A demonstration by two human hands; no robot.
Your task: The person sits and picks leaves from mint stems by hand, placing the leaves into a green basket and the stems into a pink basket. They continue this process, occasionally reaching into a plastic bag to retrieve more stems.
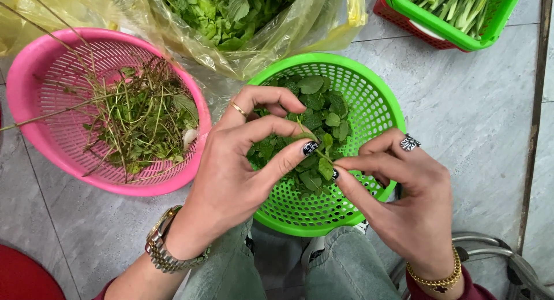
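My left hand (242, 167) and my right hand (398, 196) meet over a round green plastic basket (375, 103) that holds picked green leaves. Both pinch the same small leafy herb sprig (323, 155): the left thumb and forefinger grip its upper stem, the right thumb and forefinger hold a leaf lower down. My left wrist wears a metal watch and a ring is on one finger. My right hand has a large ring and a gold bracelet.
A pink basket (34, 86) with bare stems and scraps sits at the left. A yellow plastic bag (300, 34) of leafy greens lies behind. A green crate (496, 17) of stalks stands at the top right. Grey tiled floor (473, 115) surrounds everything.
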